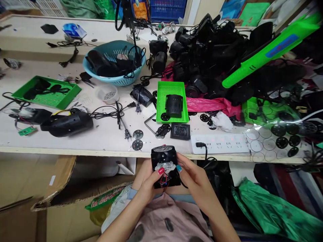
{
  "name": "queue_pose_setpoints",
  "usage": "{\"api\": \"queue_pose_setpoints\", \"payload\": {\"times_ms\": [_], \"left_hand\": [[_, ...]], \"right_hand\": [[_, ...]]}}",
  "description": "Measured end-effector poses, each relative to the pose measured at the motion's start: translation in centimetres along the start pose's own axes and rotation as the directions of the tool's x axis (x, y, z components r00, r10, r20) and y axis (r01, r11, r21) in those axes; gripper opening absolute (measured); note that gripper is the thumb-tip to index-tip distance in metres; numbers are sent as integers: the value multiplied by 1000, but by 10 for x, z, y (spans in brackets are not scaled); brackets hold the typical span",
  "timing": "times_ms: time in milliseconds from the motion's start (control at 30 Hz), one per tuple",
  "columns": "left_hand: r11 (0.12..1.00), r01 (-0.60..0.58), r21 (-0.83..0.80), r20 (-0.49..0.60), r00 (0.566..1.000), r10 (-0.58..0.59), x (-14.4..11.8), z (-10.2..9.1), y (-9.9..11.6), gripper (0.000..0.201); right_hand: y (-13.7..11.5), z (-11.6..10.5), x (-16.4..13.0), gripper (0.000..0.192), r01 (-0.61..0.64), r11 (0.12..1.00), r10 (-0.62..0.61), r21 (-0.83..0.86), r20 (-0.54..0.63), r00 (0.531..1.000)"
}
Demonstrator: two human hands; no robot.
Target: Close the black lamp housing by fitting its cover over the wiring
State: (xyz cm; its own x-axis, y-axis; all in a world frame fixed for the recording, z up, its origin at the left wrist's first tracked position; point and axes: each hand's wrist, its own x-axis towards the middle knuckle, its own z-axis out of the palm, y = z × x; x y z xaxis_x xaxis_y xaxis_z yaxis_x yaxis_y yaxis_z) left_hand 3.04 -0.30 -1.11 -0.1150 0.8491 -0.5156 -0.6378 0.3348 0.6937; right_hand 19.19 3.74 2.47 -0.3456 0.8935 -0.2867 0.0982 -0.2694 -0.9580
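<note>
Between my two hands, just below the table's front edge, is a black plastic device housing (163,154) with a round grille-like top. Its lower side is exposed, showing a clear part and thin red and blue wires (164,179). My left hand (149,183) grips the housing from the left, thumb on the clear part. From the right, my right hand (191,174) closes round it, thumb near its side. The fingers behind the housing are hidden. Beyond it on the table lie a black rectangular plate (180,131) and a green basket (158,117) holding a black curved shell (174,105).
A white power strip (219,144) with a plug lies at the front edge. Further back are a blue colander (114,80), a green tray (54,101), a tub of screws (108,94) and a heap of black devices (209,50). A cardboard box (58,181) stands below left.
</note>
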Motion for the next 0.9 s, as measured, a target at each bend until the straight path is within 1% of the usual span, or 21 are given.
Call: {"api": "queue_pose_setpoints", "payload": {"times_ms": [67, 133, 233, 300, 400, 500, 633, 700, 800, 900], "left_hand": [[998, 19, -54, 19, 1000, -18, -1, 6, 4, 59], [995, 44, -86, 36, 998, -41, -1, 9, 6, 58], [994, 67, -86, 45, 997, -63, -2, 11, 8, 60], [995, 69, -68, 25, 997, -68, -4, 12, 9, 60], [998, 51, -22, -13, 999, -51, -6, 12, 9, 63], [999, 35, 24, -19, 999, -35, -8, 11, 8, 65], [997, -32, 65, -24, 999, 34, -10, 12, 7, 60], [999, -33, 28, -10, 999, 33, -10, 13, 8, 55], [998, 29, -56, 11, 1000, -28, -10, 18, 12, 52], [993, 48, -104, 10, 999, -47, -8, 22, 16, 59]], "right_hand": [[-4, -2, -2, 43, -7, 1000, 7, 16, 25, 1000], [-8, -3, -3, 42, -13, 1000, 12, 5, 22, 1000], [-11, -5, -5, 41, 1, 999, -1, -42, 9, 1000], [-13, -5, -5, 41, 14, 997, -14, -73, 3, 1000], [-13, -5, -5, 42, 21, 996, -21, -82, 9, 1000], [-12, -5, -5, 42, 31, 997, -28, -72, 37, 999], [-10, -6, -6, 42, 44, 995, -40, -84, 49, 998], [-8, -6, -6, 42, 38, 995, -33, -91, 49, 998], [-5, -6, -5, 43, 18, 995, -12, -101, 60, 998], [-2, -5, -4, 46, 3, 993, 6, -120, 68, 998]]}}
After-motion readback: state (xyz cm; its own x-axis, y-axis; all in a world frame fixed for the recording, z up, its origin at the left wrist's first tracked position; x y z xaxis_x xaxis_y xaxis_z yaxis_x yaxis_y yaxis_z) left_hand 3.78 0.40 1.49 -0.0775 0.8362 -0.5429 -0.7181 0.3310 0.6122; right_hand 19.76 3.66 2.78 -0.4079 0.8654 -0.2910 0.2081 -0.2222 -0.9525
